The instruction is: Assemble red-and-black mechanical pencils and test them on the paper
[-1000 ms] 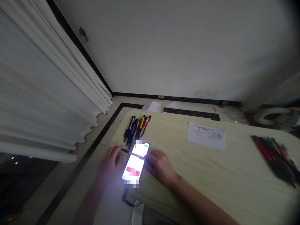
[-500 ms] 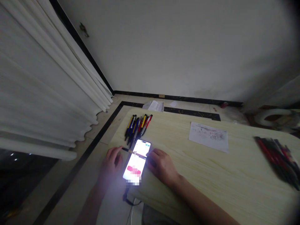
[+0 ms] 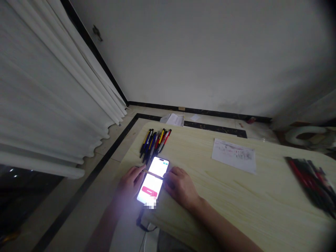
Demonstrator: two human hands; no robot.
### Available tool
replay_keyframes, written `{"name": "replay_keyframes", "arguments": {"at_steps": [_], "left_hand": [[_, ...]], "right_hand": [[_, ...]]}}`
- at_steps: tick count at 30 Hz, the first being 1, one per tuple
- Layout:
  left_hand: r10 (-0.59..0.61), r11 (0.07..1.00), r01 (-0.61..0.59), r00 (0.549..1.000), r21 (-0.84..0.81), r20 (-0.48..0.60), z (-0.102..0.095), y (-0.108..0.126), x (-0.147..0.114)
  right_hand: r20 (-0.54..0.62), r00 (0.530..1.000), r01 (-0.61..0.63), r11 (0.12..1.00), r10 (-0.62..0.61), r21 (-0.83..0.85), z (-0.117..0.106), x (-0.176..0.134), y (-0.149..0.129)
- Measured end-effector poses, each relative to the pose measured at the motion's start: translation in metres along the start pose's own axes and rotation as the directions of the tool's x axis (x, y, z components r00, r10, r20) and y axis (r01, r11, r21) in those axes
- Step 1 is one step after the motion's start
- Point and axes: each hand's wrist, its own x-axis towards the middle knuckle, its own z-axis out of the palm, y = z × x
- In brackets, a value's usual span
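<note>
A slim, tan-barrelled pen (image 3: 154, 174) crosses the glowing phone (image 3: 150, 185) between the fingers (image 3: 171, 177); left hand (image 3: 130, 182) and right hand (image 3: 181, 185), curled inward, pinch its opposite ends

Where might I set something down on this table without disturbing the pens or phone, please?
Bare tabletop shows in front of the paper, between the right hand and the blurred red-and-dark bundle; another patch lies between the paper and the pen cluster. The phone is crowded: left hand and right hand flank it, with a pen across.
</note>
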Motion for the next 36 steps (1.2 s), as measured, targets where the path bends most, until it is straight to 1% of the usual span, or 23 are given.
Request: {"name": "replay_keyframes", "arguments": {"at_steps": [3, 10, 19, 26, 32, 36], "left_hand": [[-0.001, 1.0, 0.001, 1.0, 0.006, 0.017, 0.0002, 0.0005, 0.0022], [-0.018, 1.0, 0.018, 1.0, -0.014, 0.005, 0.0025, -0.0004, 0.0026], [-0.017, 1.0, 0.018, 0.999, -0.003, 0.051, 0.0057, 0.0011, -0.0018], [-0.045, 0.999, 0.045, 0.999, 0.014, -0.003, 0.0046, -0.0043, -0.0043], [-0.034, 0.999, 0.034, 0.999, 0.019, -0.005, 0.0033, -0.0034, -0.0032], [-0.063, 0.998, 0.063, 0.998, 0.011, 0.0, 0.0013, 0.0005, -0.0028]], "right_hand": [[-0.001, 1.0, -0.003, 1.0, 0.003, 0.002, 0.0011, 0.0, 0.0001], [0.0, 1.0, -0.028, 1.0, 0.028, -0.005, 0.0034, -0.0009, 0.0012], [0.006, 1.0, -0.016, 1.0, 0.016, -0.006, 0.0025, 0.0, 0.0004], [0.018, 0.999, -0.035, 0.999, 0.035, 0.009, 0.0038, -0.0012, 0.0026], [0.005, 0.999, -0.046, 0.999, 0.046, 0.024, 0.0027, -0.0025, 0.0023], [-0.007, 0.999, -0.036, 0.999, 0.036, 0.029, 0.0018, -0.0027, 0.0021]]}}
